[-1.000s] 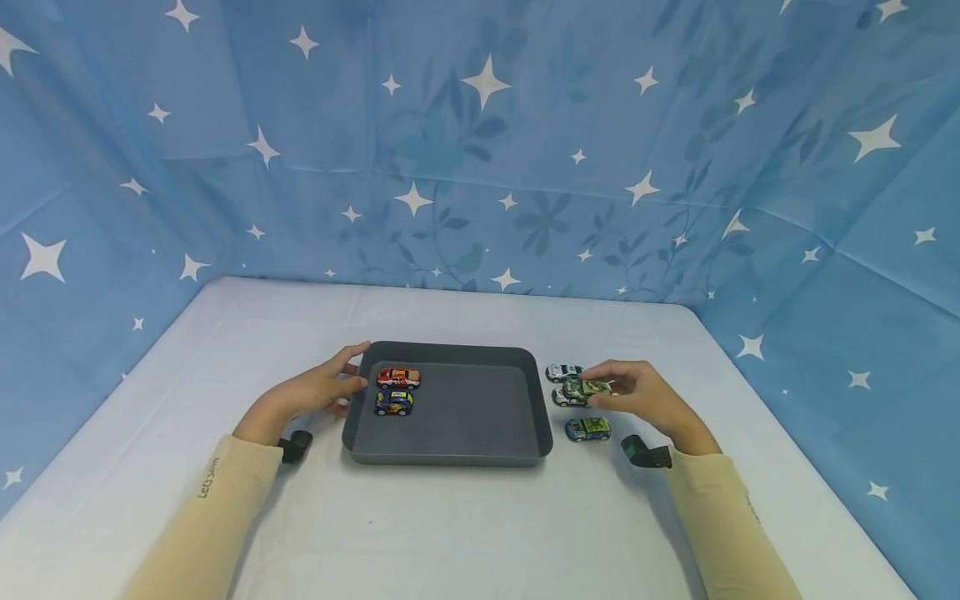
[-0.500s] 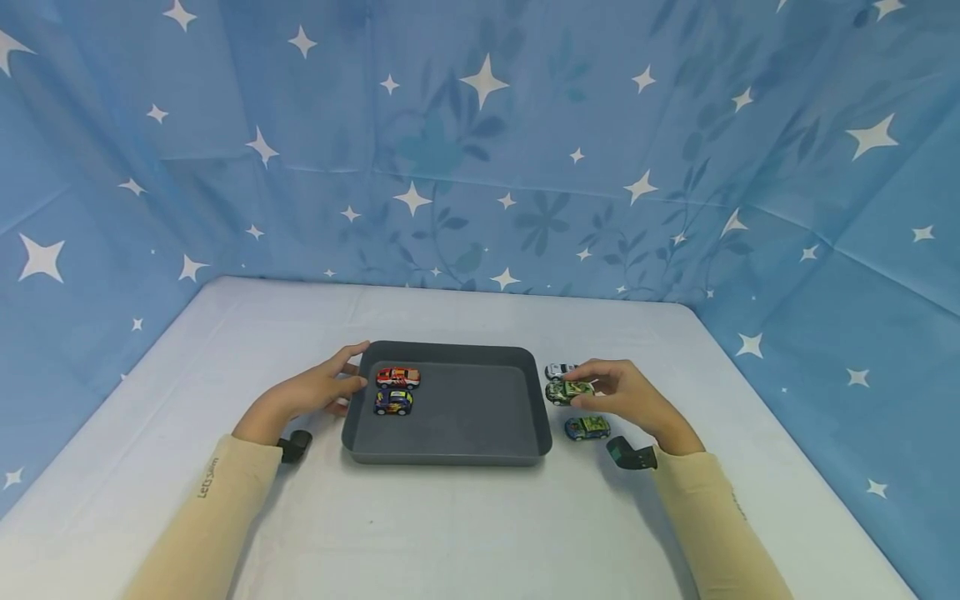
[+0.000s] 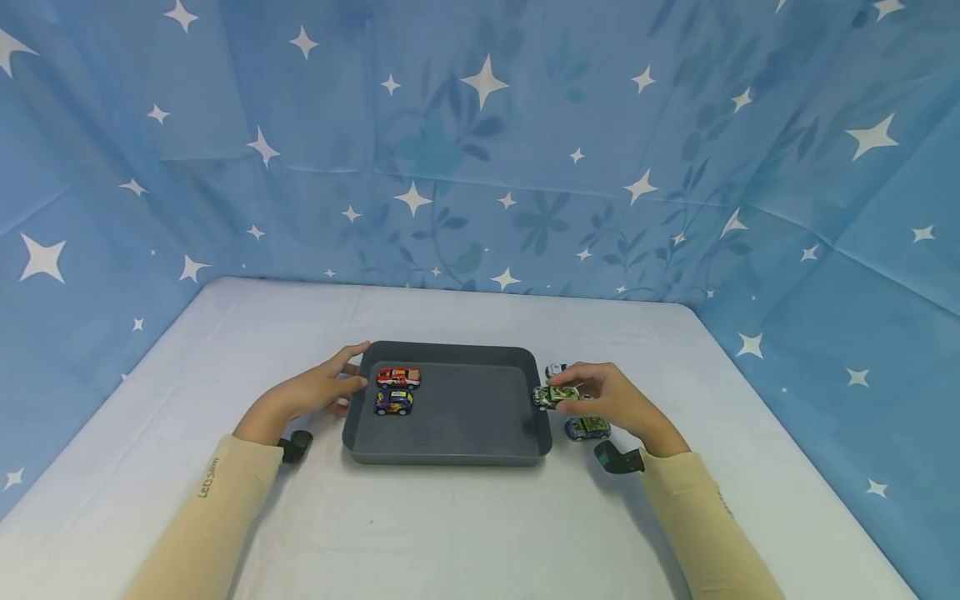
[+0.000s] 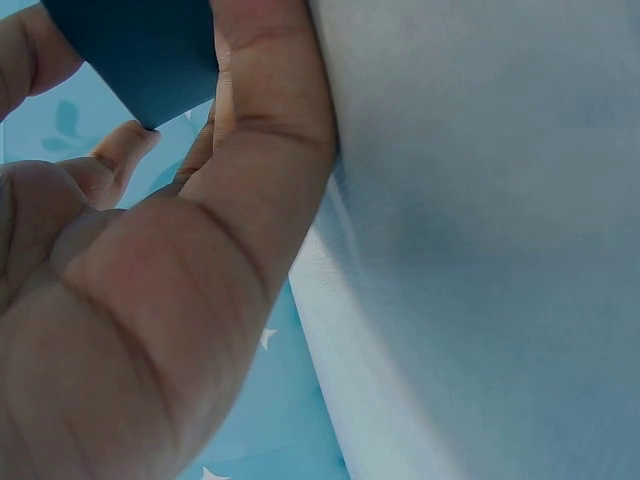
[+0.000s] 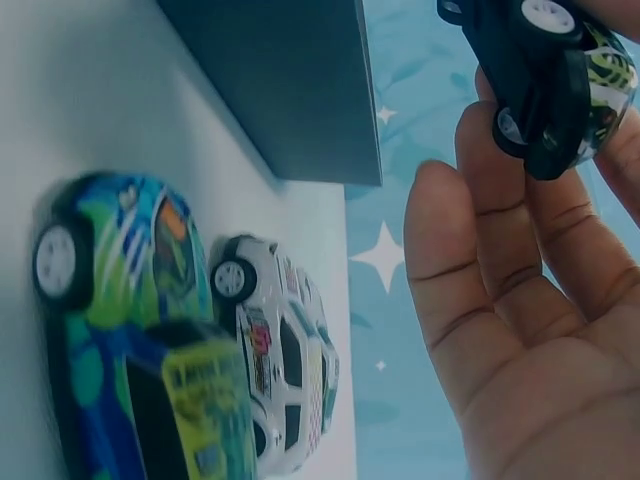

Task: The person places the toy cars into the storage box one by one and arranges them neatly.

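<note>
A dark grey tray (image 3: 450, 459) rests on the white-covered table, with a red toy car (image 3: 399, 378) and a dark blue toy car (image 3: 393, 403) parked side by side in its left part. My left hand (image 3: 318, 389) holds the tray's left side, thumb at the rim. Between thumb and fingers, my right hand (image 3: 611, 400) pinches a green camouflage toy car (image 3: 553, 397), its nose overlapping the tray's right rim. The right wrist view shows this car's dark underside and wheels (image 5: 548, 14), raised off the table.
Right of the tray stand a blue-green toy car (image 3: 588, 428) and a white toy car (image 3: 556, 369); white cars (image 5: 290, 360) also show behind the blue-green one in the right wrist view. A blue star-patterned curtain (image 3: 480, 167) surrounds the table's back and sides.
My right hand has carried the camouflage toy car left, from over the white cars to the tray's right rim. The left hand and tray have stayed in place.
</note>
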A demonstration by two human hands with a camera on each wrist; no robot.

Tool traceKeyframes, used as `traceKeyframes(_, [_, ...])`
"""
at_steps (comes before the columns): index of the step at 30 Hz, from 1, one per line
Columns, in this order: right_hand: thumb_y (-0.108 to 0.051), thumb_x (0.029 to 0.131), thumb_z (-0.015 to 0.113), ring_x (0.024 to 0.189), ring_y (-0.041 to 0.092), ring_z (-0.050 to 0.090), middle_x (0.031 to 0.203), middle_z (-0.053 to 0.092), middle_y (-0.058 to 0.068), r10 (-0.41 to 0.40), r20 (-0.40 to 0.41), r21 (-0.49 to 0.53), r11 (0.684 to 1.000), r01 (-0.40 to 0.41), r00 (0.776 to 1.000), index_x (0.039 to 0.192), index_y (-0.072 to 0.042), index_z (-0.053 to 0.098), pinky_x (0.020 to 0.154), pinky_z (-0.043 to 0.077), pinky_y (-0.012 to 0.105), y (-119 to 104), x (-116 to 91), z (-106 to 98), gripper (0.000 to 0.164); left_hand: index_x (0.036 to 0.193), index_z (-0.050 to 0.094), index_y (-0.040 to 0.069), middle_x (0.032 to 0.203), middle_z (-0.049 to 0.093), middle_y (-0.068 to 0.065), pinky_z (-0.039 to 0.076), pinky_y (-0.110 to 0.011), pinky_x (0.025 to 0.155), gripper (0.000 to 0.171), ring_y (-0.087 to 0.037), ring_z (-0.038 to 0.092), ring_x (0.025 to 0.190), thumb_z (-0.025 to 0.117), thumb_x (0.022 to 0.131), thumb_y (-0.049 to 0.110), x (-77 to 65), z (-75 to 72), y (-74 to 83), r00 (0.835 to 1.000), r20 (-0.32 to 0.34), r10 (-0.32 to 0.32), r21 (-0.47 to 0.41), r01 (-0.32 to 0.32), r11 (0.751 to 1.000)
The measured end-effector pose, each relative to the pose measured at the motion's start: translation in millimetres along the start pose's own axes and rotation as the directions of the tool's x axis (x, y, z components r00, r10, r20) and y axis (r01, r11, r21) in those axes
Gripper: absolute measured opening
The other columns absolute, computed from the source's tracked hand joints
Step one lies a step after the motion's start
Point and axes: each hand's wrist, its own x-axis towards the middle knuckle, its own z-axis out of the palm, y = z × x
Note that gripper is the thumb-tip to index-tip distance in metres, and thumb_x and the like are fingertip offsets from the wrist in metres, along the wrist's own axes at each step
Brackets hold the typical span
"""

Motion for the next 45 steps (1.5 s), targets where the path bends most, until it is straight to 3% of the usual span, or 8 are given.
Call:
traceKeyframes(19, [0.001, 0.094, 0.081, 0.098, 0.014, 0.069, 0.115, 0.074, 0.014, -0.038, 0.004, -0.005, 0.999, 0.038, 0.999, 0.125, 0.005, 0.076, 0.09, 0.059, 0.032, -11, 12, 25, 0.032, 0.174, 0.0, 0.005, 0.161, 0.028, -0.042, 0.062, -0.048, 0.095, 0.076, -0.049, 0.061, 0.129, 0.049, 0.116, 0.012, 1.4, 0.0, -2.1, 1.0, -0.004, -0.002, 0.008, 0.002, 1.0])
traceKeyframes(32, [-0.001, 0.095, 0.081, 0.106, 0.02, 0.069, 0.12, 0.073, 0.016, 0.011, 0.004, -0.02, 1.0, -0.011, 1.0, 0.126, 0.005, 0.076, 0.088, 0.059, 0.03, -21, 20, 42, 0.032, 0.174, -0.001, 0.006, 0.162, 0.027, -0.041, 0.062, -0.046, 0.095, 0.076, -0.049, 0.06, 0.131, 0.049, 0.116, 0.012, 1.8, -0.1, -3.2, 1.0, 0.003, 0.003, -0.003, -0.003, 1.0])
traceKeyframes(39, [0.0, 0.093, 0.082, 0.092, 0.023, 0.067, 0.117, 0.073, 0.017, 0.095, -0.011, -0.009, 0.995, -0.095, 0.995, 0.122, 0.006, 0.077, 0.076, 0.057, 0.026, -27, 26, 54, 0.03, 0.174, 0.0, 0.006, 0.162, 0.027, -0.042, 0.062, -0.046, 0.095, 0.076, -0.048, 0.06, 0.13, 0.049, 0.116, 0.012, 2.6, 0.3, -2.4, 1.0, 0.006, 0.008, -0.006, -0.008, 1.0])
traceKeyframes(45, [0.001, 0.093, 0.082, 0.098, 0.022, 0.07, 0.119, 0.074, 0.018, 0.097, -0.017, -0.034, 0.995, -0.098, 0.995, 0.12, 0.006, 0.077, 0.081, 0.059, 0.028, -34, 31, 60, 0.028, 0.174, -0.001, 0.006, 0.162, 0.027, -0.042, 0.062, -0.045, 0.094, 0.077, -0.047, 0.061, 0.129, 0.049, 0.116, 0.012, 2.0, 0.4, -2.1, 1.0, 0.005, 0.003, -0.011, -0.003, 1.0])
